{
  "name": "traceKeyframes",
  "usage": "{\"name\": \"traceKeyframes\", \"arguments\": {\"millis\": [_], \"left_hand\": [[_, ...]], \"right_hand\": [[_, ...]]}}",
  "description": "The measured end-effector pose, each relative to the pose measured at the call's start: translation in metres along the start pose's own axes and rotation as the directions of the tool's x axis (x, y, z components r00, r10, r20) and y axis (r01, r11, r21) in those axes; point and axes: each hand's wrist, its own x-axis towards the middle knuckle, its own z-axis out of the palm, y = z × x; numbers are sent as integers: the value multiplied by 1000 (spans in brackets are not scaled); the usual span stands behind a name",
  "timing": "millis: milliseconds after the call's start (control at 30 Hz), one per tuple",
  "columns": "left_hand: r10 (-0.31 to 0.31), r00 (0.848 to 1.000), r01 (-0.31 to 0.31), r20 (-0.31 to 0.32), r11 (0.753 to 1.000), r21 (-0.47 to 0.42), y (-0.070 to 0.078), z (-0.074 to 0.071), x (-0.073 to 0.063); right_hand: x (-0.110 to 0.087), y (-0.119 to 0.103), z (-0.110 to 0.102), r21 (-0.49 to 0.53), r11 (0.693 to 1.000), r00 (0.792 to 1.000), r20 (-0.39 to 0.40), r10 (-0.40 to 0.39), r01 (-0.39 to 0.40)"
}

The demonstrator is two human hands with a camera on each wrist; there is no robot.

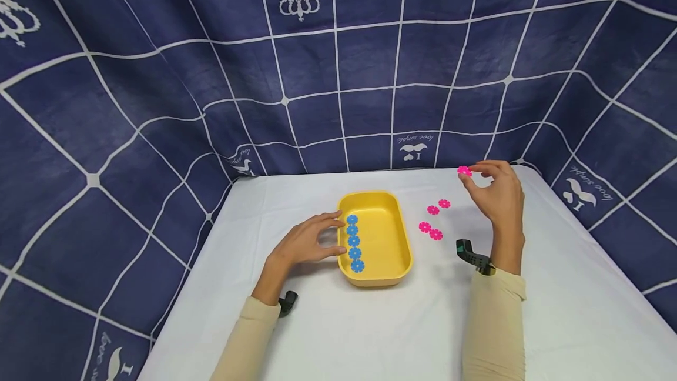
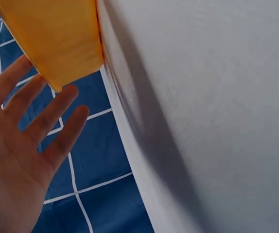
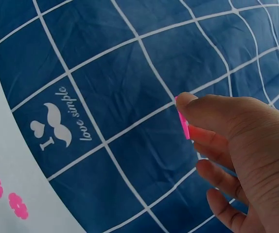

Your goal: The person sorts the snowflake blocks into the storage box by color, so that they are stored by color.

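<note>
My right hand (image 1: 496,193) is raised over the far right of the table, pinching a pink flower-shaped disc (image 1: 464,171) between thumb and fingertips. In the right wrist view, that pink disc (image 3: 183,124) shows edge-on. At the left side of a yellow tray (image 1: 372,281), my left hand (image 1: 304,244) has its fingers spread and its fingertips at the rim. The left wrist view shows those fingers (image 2: 52,116) extended beside the tray's wall (image 2: 57,39); firm contact is hard to tell. Several blue flower-shaped discs (image 1: 354,241) form a line along the tray's left inside.
Several more pink discs (image 1: 433,210) lie on the white-covered table (image 1: 370,334), right of the tray. Dark blue cloth (image 1: 370,57) with white lines hangs behind and beside the table. A black wrist camera (image 1: 471,253) sits by the right wrist.
</note>
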Motion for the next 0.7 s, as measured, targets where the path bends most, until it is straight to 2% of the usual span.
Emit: {"name": "traceKeyframes", "arguments": {"millis": [167,433,567,700], "left_hand": [[29,1000,-29,4,1000,11,0,-2,-1],[20,1000,-21,8,1000,10,1,-2,0],[15,1000,-15,15,1000,10,0,0,0],[19,1000,-19,11,1000,22,0,0,1]], "right_hand": [[-1,-8,5,31,999,999,-5,-31,31],[0,-29,22,54,993,994,29,-106,104],[-2,-43,34,66,984,984,52,-170,166],[-4,-60,47,93,963,963,64,-260,254]]}}
